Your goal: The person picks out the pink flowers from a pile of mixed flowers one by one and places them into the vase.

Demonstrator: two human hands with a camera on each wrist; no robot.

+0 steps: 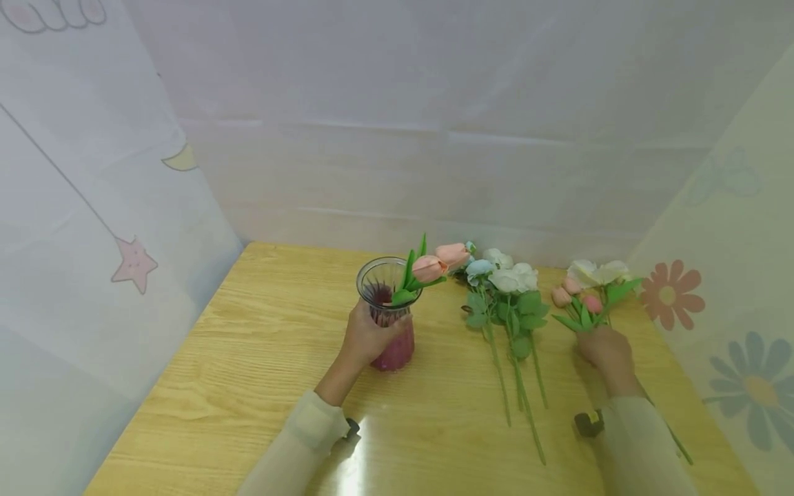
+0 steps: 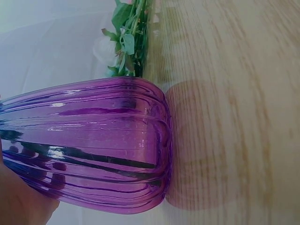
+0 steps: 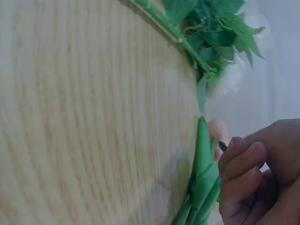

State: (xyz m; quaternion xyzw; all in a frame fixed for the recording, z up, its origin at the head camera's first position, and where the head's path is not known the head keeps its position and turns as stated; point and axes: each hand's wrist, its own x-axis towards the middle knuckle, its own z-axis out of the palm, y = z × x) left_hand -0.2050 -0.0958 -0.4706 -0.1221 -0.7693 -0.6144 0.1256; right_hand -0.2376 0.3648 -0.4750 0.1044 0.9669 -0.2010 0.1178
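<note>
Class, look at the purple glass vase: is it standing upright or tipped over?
Upright. The purple glass vase stands with its base flat on the wooden table, mouth upward, two pink tulips leaning out, the left hand holding its side.

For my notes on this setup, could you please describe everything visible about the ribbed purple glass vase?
The ribbed purple glass vase stands upright on the wooden table. It is see-through, with a rounded fluted body, narrower neck and clear flared rim. The left hand grips its body. Pink tulips with green leaves lean out of its mouth.

vase (image 1: 393,337) purple ribbed | tulips (image 1: 442,262) pink | table (image 1: 248,386) light woodgrain
</note>
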